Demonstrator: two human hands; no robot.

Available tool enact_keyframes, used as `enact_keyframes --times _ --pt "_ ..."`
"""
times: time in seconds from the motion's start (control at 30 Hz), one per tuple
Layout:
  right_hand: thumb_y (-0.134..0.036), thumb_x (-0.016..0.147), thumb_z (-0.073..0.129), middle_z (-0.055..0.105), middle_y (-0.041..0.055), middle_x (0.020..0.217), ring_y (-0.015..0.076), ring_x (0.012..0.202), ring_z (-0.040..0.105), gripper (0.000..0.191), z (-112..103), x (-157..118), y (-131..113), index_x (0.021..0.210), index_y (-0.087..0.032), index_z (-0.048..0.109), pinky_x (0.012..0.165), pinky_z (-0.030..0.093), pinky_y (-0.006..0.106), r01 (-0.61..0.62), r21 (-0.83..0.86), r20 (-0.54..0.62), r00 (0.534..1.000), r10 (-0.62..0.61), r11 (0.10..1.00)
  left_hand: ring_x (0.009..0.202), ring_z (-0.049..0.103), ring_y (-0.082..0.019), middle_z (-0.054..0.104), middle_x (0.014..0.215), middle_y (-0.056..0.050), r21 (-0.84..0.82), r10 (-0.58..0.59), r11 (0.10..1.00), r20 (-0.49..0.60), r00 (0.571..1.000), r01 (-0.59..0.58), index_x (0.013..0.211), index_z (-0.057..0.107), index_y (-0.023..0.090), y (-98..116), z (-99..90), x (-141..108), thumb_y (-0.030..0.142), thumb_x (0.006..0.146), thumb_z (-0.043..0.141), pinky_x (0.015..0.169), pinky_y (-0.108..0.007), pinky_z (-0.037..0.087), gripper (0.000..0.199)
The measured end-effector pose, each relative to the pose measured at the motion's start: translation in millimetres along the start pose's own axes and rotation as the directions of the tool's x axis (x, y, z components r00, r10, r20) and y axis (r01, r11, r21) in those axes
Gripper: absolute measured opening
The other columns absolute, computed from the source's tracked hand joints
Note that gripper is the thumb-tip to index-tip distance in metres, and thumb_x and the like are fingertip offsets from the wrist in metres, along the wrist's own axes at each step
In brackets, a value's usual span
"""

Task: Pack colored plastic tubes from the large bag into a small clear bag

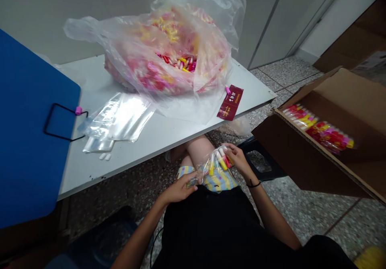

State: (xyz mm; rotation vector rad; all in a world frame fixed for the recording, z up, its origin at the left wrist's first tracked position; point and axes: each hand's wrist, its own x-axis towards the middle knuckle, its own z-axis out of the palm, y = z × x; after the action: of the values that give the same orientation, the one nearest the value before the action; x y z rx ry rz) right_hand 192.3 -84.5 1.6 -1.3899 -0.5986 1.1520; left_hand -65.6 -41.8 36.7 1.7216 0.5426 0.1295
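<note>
Two hands worked at lower center of the frame: the left hand (177, 188), fingers curled, gripped one end of a clear bag (208, 170) of tubes (221, 160), while the right hand (238, 160) pinched the other, holding the tubes bunched; a carton (286, 152) stood open at right.

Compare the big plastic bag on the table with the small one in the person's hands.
The big plastic bag rests on the table, while the small clear bag is held between the left hand and right hand. The big bag bulges with a heap of tubes; the small bag holds a few. Both are clear plastic with yellow and red tubes.
</note>
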Motion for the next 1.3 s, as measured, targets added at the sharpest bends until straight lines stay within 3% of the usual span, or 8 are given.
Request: enact_keyframes --times 0.17,0.37,0.53,0.73,0.87,1.0,1.17,1.3 --pt "-0.038 0.065 0.069 0.067 0.0029 0.079 0.0156 0.065 0.058 0.036 3 -3 9 0.093 -0.016 0.065 0.059 0.044 0.024 -0.017 0.03 -0.061 0.998 0.019 0.999 0.116 0.052 -0.024 0.06 0.114 -0.011 -0.305 -0.018 0.952 -0.008 1.0 0.015 0.091 0.056 0.017 7 3.4 1 0.031 0.083 0.056 0.102 -0.04 0.036 0.016" --pt "-0.038 0.069 0.066 0.066 0.0028 0.083 0.0141 0.067 0.058 0.035 9 -8 24 0.096 -0.016 0.064 0.061 0.044 0.023 0.008 0.009 -0.105 0.994 -0.007 1.0 0.101 0.056 -0.022 0.061 0.109 -0.01 -0.129 -0.038 0.991 -0.046 0.998 0.032 0.096 0.058 0.015 3 12.0 2 0.03 0.078 0.06 0.09 -0.034 0.044 0.023" --pt "-0.04 0.068 0.068 0.066 0.004 0.084 0.0154 0.068 0.058 0.039 10 -10 4 0.099 -0.017 0.064 0.061 0.044 0.024 -0.042 0.078 0.018 0.999 0.041 0.996 0.093 0.056 -0.02 0.061 0.094 -0.008 -0.077 0.0 0.997 -0.019 1.0 -0.001 0.082 0.056 0.015 15 9.3 3 0.031 0.083 0.052 0.087 -0.033 0.044 0.017" --pt "-0.035 0.063 0.071 0.06 -0.0011 0.07 0.012 0.055 0.052 0.035 6 -15 -15 0.093 -0.02 0.061 0.052 0.041 0.021 -0.099 0.245 0.116 0.991 0.072 0.965 0.098 0.056 -0.02 0.063 0.102 -0.006 0.127 0.014 0.992 -0.036 0.999 -0.01 0.095 0.06 0.018 65 -31.1 -11 0.032 0.088 0.047 0.09 -0.03 0.044 0.021" --pt "-0.024 0.063 0.073 0.059 -0.0021 0.068 0.0117 0.059 0.055 0.027 1 -18 -18 0.085 -0.021 0.059 0.055 0.042 0.02 -0.167 0.192 0.44 0.896 0.067 0.967 0.093 0.061 -0.019 0.066 0.102 -0.003 0.294 0.007 0.956 -0.034 0.999 0.003 0.106 0.061 0.022 114 -69.2 -16 0.027 0.089 0.046 0.083 -0.028 0.046 0.024" --pt "-0.022 0.069 0.07 0.066 0.0061 0.095 0.0191 0.09 0.062 0.033 14 -21 -29 0.101 -0.019 0.061 0.08 0.047 0.032 -0.014 -0.009 0.627 0.779 0.017 1.0 0.087 0.062 -0.019 0.068 0.092 -0.001 0.547 0.104 0.82 0.149 0.983 -0.17 0.101 0.066 0.025 163 -86.4 0 0.018 0.086 0.045 0.08 -0.029 0.044 0.026" --pt "-0.025 0.065 0.074 0.061 0.0058 0.114 0.0242 0.105 0.056 0.049 47 -25 -46 0.112 -0.021 0.061 0.09 0.044 0.036 0.216 -0.049 0.586 0.797 -0.147 0.975 0.089 0.059 -0.022 0.066 0.08 -0.001 0.66 0.14 0.682 0.305 0.942 -0.316 0.075 0.066 0.024 195 -74.2 37 0.017 0.08 0.05 0.099 -0.041 0.032 0.018" --pt "-0.028 0.069 0.069 0.065 0.0011 0.089 0.0205 0.086 0.058 0.023 59 -23 -52 0.091 -0.02 0.066 0.08 0.047 0.033 0.368 -0.111 0.48 0.833 -0.275 0.923 0.098 0.054 -0.022 0.063 0.08 -0.001 0.734 0.182 0.58 0.307 0.934 -0.354 0.068 0.063 0.024 201 -65.6 51 0.017 0.08 0.05 0.107 -0.045 0.021 0.019"
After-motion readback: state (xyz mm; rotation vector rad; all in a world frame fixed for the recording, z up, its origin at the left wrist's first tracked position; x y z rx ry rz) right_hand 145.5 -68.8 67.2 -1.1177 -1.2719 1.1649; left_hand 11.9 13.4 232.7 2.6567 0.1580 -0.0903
